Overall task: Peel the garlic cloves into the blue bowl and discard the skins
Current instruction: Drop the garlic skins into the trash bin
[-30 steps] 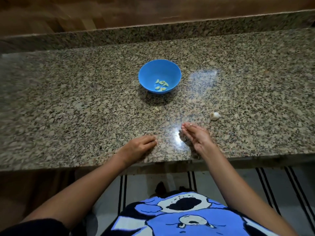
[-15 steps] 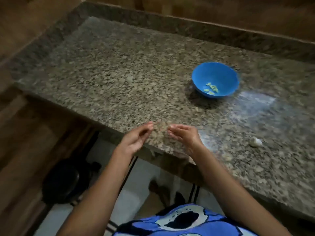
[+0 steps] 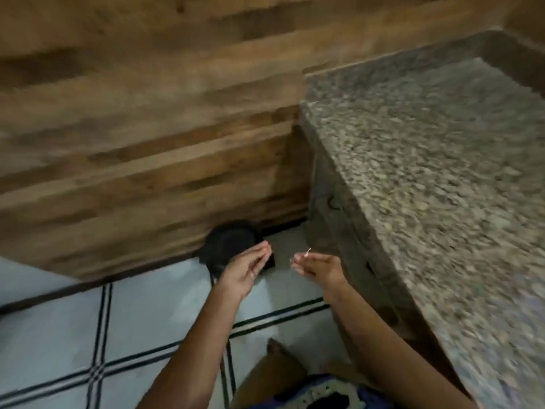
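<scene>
Left hand [image 3: 244, 270] and right hand [image 3: 320, 265] hover over a black bin [image 3: 227, 240] beside the desk [image 3: 427, 172]. Fingers [image 3: 259, 253] all loosely straight, gripping nothing; a skin fleck [image 3: 308, 251] sits at the right fingertips [image 3: 298, 258].

A home kitchen: a speckled granite countertop [image 3: 427, 178] juts out from a wall of brown wood-grain planks [image 3: 132, 113]. Below is a pale tiled floor [image 3: 53, 329] crossed by dark double lines, where a dark round container [image 3: 230, 243] sits against the wall.
</scene>
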Demonstrator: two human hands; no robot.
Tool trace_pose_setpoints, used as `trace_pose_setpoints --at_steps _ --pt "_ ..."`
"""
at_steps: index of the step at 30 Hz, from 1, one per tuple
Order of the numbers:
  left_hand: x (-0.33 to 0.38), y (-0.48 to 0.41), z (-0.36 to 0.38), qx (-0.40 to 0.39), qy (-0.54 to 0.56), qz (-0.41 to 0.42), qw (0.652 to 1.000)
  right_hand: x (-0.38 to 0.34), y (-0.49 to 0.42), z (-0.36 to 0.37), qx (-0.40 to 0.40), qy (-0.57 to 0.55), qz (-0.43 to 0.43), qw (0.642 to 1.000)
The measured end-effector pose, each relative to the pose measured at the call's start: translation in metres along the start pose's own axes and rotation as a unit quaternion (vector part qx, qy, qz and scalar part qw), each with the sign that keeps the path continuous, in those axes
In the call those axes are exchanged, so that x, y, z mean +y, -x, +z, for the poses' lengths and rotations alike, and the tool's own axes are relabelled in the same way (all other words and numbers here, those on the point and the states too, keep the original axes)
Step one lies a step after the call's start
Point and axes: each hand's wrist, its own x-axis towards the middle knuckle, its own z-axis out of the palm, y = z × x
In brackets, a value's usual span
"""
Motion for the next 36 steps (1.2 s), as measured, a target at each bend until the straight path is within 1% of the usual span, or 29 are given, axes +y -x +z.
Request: trace_pose_setpoints --at_steps 3,6,8,12,15,17,20,22,26,27,28,29,30,31,33,35,36 --pt "0.026 -0.022 -0.024 0.045 0.027 0.012 0.999 0.000 -0.027 0.030 0.006 0.056 0.018 0.998" --pt "0.045 -0.040 -0.044 0.098 0.065 0.022 0.993 -0.004 -0.048 0.049 -0.018 0.099 0.038 0.994" --pt "0.056 -0.053 -0.052 0.118 0.092 0.030 0.988 -0.009 -0.066 0.061 -0.018 0.120 0.051 0.991" --pt "0.066 -0.085 -0.061 0.123 0.106 0.045 0.986 -0.009 -0.114 0.083 -0.013 0.124 0.106 0.986" --pt "0.064 -0.117 -0.067 0.133 0.131 0.017 0.982 -0.003 -0.149 0.092 0.018 0.145 0.120 0.982" --pt "0.057 -0.142 -0.074 0.160 0.169 -0.001 0.973 0.005 -0.175 0.094 0.025 0.157 0.139 0.977" --pt "0.046 -0.180 -0.083 0.222 0.241 0.016 0.945 0.015 -0.212 0.103 0.004 0.168 0.166 0.972" --pt "0.039 -0.208 -0.087 0.233 0.261 0.024 0.937 0.025 -0.242 0.110 -0.006 0.194 0.166 0.967" --pt "0.009 -0.256 -0.101 0.230 0.295 0.012 0.927 0.057 -0.299 0.120 0.006 0.247 0.130 0.960" --pt "0.002 -0.268 -0.105 0.208 0.313 0.012 0.927 0.067 -0.311 0.121 0.005 0.265 0.115 0.957" --pt "-0.007 -0.281 -0.111 0.180 0.338 -0.009 0.924 0.076 -0.321 0.120 0.004 0.283 0.106 0.953" --pt "-0.013 -0.290 -0.115 0.165 0.310 -0.017 0.936 0.086 -0.330 0.121 -0.005 0.291 0.102 0.951" --pt "-0.016 -0.293 -0.116 0.162 0.271 -0.001 0.949 0.096 -0.340 0.120 -0.010 0.287 0.109 0.952" --pt "-0.021 -0.296 -0.119 0.195 0.220 0.044 0.955 0.105 -0.350 0.120 -0.010 0.268 0.124 0.955" --pt "-0.029 -0.301 -0.115 0.188 0.197 0.082 0.959 0.118 -0.369 0.123 -0.020 0.227 0.157 0.961" --pt "-0.043 -0.311 -0.111 0.203 0.105 0.130 0.965 0.125 -0.387 0.130 -0.035 0.208 0.204 0.956" --pt "-0.048 -0.319 -0.111 0.230 0.070 0.157 0.958 0.128 -0.396 0.134 -0.044 0.204 0.226 0.952"
